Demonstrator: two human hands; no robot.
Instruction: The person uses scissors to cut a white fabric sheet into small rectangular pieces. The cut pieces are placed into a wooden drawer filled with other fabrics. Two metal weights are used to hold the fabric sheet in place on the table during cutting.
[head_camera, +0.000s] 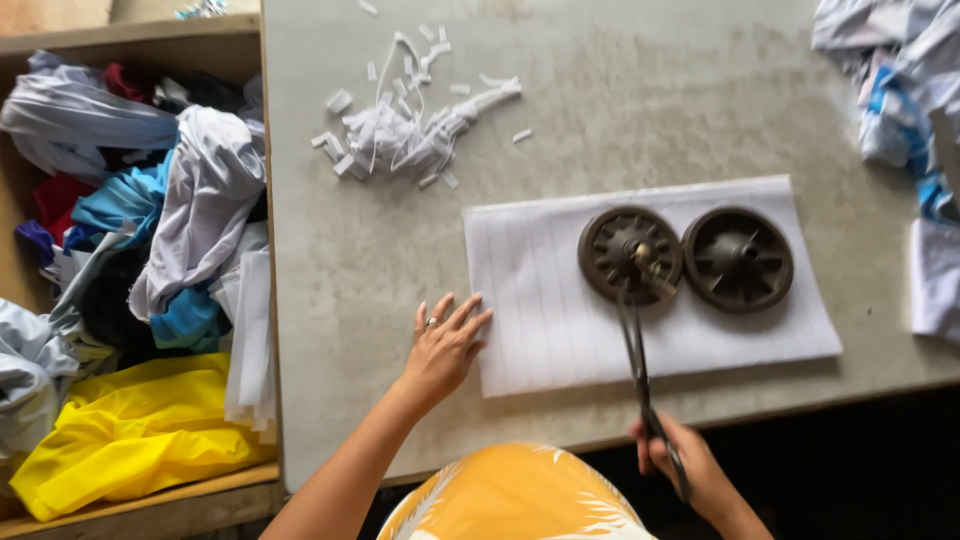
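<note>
A white lined fabric sheet (560, 300) lies flat on the grey table (620, 110). Two dark round wheel-shaped weights rest on it, one at the middle (612, 250) and one to its right (738, 258). My left hand (445, 345) lies flat, fingers spread, on the table at the sheet's left edge, touching it. My right hand (685, 465) is at the table's near edge, closed on the handles of long dark scissors (636, 350). The blades point up over the sheet toward the middle weight.
A heap of small white fabric scraps (405, 125) lies on the table beyond the sheet. A wooden bin (150, 495) at the left holds mixed cloth in white, blue, red and yellow. More white and blue cloth (900, 90) is piled at the right edge.
</note>
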